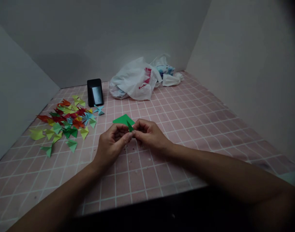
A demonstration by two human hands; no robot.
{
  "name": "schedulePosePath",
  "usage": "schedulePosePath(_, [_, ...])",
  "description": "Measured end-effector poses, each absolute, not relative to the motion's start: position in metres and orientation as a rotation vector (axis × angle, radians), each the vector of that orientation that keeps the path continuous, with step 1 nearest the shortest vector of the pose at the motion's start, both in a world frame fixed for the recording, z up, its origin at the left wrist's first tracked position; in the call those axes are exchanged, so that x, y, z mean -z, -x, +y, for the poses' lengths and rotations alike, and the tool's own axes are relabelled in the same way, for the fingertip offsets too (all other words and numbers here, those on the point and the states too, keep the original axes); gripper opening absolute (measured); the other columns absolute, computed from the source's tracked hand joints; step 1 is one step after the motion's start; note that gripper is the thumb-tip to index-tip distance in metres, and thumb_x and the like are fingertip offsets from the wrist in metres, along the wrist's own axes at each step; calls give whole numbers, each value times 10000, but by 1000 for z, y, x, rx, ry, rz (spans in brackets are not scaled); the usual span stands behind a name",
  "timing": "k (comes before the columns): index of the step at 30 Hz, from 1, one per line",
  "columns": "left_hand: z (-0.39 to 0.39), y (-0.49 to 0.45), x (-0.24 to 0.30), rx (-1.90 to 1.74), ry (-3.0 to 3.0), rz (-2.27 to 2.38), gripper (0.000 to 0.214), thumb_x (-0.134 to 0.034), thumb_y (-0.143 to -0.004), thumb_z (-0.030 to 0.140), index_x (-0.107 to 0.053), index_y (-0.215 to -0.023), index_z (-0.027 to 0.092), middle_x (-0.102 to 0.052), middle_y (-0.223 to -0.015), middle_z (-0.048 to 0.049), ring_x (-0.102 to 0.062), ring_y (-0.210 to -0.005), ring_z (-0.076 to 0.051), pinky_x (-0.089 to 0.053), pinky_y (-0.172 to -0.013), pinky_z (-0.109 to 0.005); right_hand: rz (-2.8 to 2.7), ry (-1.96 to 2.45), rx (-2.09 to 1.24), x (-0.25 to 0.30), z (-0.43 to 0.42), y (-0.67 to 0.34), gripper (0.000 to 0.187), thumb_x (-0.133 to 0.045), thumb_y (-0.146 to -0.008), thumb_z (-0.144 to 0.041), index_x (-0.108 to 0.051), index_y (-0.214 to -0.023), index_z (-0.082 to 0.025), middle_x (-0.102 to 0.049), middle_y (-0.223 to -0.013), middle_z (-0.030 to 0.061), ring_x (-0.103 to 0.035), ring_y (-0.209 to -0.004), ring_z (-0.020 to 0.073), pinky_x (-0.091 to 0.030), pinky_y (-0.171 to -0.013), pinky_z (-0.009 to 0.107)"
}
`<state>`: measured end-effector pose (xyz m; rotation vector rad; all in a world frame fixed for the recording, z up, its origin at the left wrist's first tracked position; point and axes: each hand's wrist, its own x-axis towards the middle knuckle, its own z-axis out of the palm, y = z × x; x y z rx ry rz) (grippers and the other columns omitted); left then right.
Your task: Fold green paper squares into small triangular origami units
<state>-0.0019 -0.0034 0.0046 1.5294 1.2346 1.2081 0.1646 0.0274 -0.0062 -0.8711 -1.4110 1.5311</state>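
Observation:
My left hand and my right hand meet over the middle of the pink grid tablecloth. Both pinch a small folded green paper piece between their fingertips, and its point sticks up between them. Just behind my hands lies a flat green paper sheet on the cloth. Most of the folded piece is hidden by my fingers.
A heap of folded paper shapes in red, yellow, green and blue covers the left side. A black phone stands upright behind it. A white plastic bag and a crumpled tissue pack lie at the back. Grey walls enclose three sides.

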Motion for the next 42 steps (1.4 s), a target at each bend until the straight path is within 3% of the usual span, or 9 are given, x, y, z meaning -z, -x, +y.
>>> schedulePosePath(13, [-3,1,-6,-1247,-1541,1258,101,-688,-786,190,-630,-869,188,-664,-683,14,-657,-597,-124,-530,-569,-232,-1349,719,-1657,8,29,-165,173,-674,-774,-220,-531,-870,-202,-571,-641,-73,-512,-483,69,-403,-458,204])
schedulePosePath(25, [0,5,-7,-1216,-1348,1181,56,-684,-774,175,-678,-828,187,-660,-734,13,-643,-638,-124,-529,-628,-249,-1423,665,-1563,8,29,-166,5,-615,-805,-183,-614,-800,-184,-579,-634,-62,-536,-521,68,-428,-516,208])
schedulePosePath(32, [-1,5,-5,-1225,-1288,1118,124,-703,-825,251,-644,-914,187,-656,-789,9,-646,-676,-120,-547,-654,-244,-1532,697,-1434,8,29,-167,72,-556,-813,-136,-608,-823,-184,-590,-689,-47,-555,-568,75,-446,-561,228])
schedulePosePath(38, [-2,1,-6,-1392,-1515,1233,182,-733,-771,184,-594,-887,203,-626,-810,24,-629,-704,-109,-541,-667,-226,-1459,669,-1482,6,29,-167,124,-630,-871,-275,-553,-933,-200,-582,-775,-39,-564,-571,82,-475,-541,238])
schedulePosePath(42, [-4,2,-5,-1427,-1723,1261,173,-699,-799,146,-592,-916,214,-635,-820,27,-631,-720,-108,-534,-695,-231,-1493,694,-1483,7,29,-166,157,-670,-860,-292,-549,-851,-193,-564,-738,-42,-544,-559,77,-452,-522,231])
